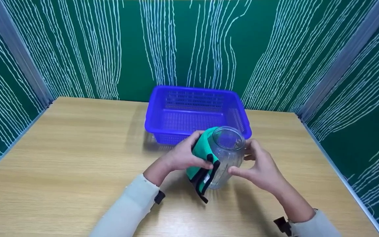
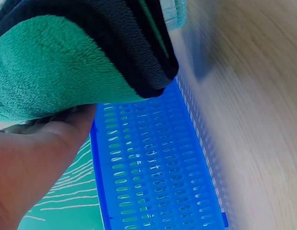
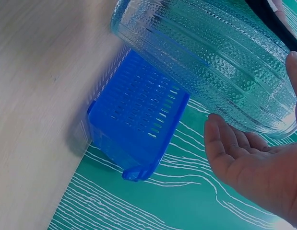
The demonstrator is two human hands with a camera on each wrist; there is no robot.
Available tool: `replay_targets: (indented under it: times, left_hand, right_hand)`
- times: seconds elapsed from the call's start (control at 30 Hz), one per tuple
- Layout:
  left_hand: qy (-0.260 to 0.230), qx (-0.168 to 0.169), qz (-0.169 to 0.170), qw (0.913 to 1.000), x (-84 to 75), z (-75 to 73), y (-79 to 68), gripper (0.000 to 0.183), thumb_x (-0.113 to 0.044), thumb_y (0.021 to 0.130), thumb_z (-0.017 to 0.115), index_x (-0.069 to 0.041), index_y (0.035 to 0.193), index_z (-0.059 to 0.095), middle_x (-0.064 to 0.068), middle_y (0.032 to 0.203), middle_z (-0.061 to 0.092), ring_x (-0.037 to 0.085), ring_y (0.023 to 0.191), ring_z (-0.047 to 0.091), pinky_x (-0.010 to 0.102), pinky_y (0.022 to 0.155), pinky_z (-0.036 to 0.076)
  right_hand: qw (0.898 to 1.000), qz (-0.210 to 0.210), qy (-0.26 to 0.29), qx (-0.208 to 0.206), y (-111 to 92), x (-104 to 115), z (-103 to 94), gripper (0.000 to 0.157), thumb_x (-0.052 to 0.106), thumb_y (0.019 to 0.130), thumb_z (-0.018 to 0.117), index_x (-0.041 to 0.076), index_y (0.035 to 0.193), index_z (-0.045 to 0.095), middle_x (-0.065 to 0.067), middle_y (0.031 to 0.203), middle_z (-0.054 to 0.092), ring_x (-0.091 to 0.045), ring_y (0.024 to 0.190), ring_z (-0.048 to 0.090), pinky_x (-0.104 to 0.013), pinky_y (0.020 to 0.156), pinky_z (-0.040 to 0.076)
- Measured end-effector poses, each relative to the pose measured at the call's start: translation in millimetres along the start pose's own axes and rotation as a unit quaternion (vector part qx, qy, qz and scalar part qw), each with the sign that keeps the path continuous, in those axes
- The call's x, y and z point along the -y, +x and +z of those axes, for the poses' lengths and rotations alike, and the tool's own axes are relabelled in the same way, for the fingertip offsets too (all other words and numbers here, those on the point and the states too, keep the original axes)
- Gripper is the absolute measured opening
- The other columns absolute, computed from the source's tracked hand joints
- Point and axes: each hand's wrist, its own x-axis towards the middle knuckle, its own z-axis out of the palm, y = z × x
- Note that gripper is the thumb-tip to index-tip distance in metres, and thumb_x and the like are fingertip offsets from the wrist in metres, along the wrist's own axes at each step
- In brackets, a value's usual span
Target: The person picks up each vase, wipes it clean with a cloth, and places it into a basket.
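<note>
A clear glass jar [image 1: 228,158] with a textured, ribbed side stands tilted in front of the person, its wide mouth uncovered. Against its left side, the left hand [image 1: 184,154] grips a folded green cloth [image 1: 202,149] with black edging, thumb in front and fingers behind. The cloth [image 2: 57,67] fills the upper part of the left wrist view and hides most of those fingers. On the jar's right side, the right hand [image 1: 263,168] curves round the glass, thumb at the front. In the right wrist view, the fingertips [image 3: 214,125] lie right by the jar [image 3: 210,62] near its rim.
Behind the jar, a blue-purple perforated plastic basket [image 1: 148,120] sits on the wooden table [image 1: 77,158]. Green panels [image 1: 130,49] with white wavy lines enclose the table at the back and sides, with metal posts [image 1: 337,69] at the corners.
</note>
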Motion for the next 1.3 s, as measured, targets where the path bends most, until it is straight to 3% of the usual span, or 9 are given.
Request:
replay_targets:
  times: [0.27,0.5,0.67,0.9,1.03,1.3]
  left_hand:
    - [0.029,-0.01,-0.003,0.9995,21.2,4.0,7.4,0.086,-0.041,0.044,0.085,-0.039,0.115,0.038,-0.012,0.108,0.05,0.01,0.101,0.047,0.034,0.086,0.039]
    - [0.052,-0.008,-0.011,0.9986,27.1,7.6,8.0,0.084,-0.042,0.041,0.085,-0.035,0.111,0.04,-0.01,0.106,0.05,0.011,0.099,0.048,0.032,0.084,0.04]
    - [0.087,-0.004,-0.014,0.9961,28.6,9.6,8.3,0.083,-0.041,0.041,0.085,-0.03,0.11,0.041,-0.008,0.106,0.05,0.011,0.099,0.047,0.033,0.085,0.04]
    - [0.141,-0.003,-0.043,0.9891,29.8,13.3,7.5,0.08,-0.041,0.042,0.085,-0.03,0.108,0.041,-0.008,0.104,0.049,0.012,0.097,0.047,0.033,0.082,0.041]
    - [0.161,-0.009,-0.042,0.986,29.7,14.5,6.9,0.08,-0.04,0.041,0.086,-0.028,0.106,0.042,-0.007,0.101,0.051,0.013,0.093,0.048,0.032,0.078,0.042]
    - [0.187,-0.018,-0.044,0.9813,32.1,17.6,5.8,0.079,-0.041,0.038,0.086,-0.028,0.103,0.043,-0.009,0.094,0.052,0.011,0.087,0.05,0.029,0.074,0.042]
  right_hand:
    - [1.0,-0.013,-0.004,-0.008,3.5,-23.4,5.7,0.074,0.044,0.059,0.076,0.015,0.117,0.041,0.006,0.108,0.054,-0.007,0.093,0.053,-0.03,0.079,0.047]
    - [1.0,0.004,-0.006,0.0,-1.9,8.1,-1.6,0.07,0.028,0.062,0.078,0.006,0.117,0.041,-0.002,0.109,0.054,-0.014,0.094,0.053,-0.036,0.082,0.046]
    - [1.0,0.004,-0.005,-0.002,-2.3,9.7,-1.7,0.07,0.027,0.063,0.078,0.005,0.117,0.04,-0.003,0.109,0.054,-0.015,0.094,0.053,-0.038,0.082,0.046]
    - [1.0,0.001,-0.006,-0.007,1.0,-10.0,3.1,0.071,0.035,0.06,0.078,0.011,0.116,0.041,0.002,0.108,0.054,-0.01,0.091,0.054,-0.033,0.08,0.046]
    - [1.0,-0.007,-0.006,-0.015,3.0,-22.5,6.1,0.072,0.043,0.058,0.077,0.015,0.114,0.042,0.006,0.106,0.055,-0.007,0.09,0.054,-0.03,0.079,0.047]
    - [1.0,-0.021,0.008,-0.022,3.6,-27.2,7.9,0.072,0.041,0.056,0.078,0.014,0.112,0.043,0.007,0.104,0.055,-0.007,0.089,0.054,-0.032,0.078,0.047]
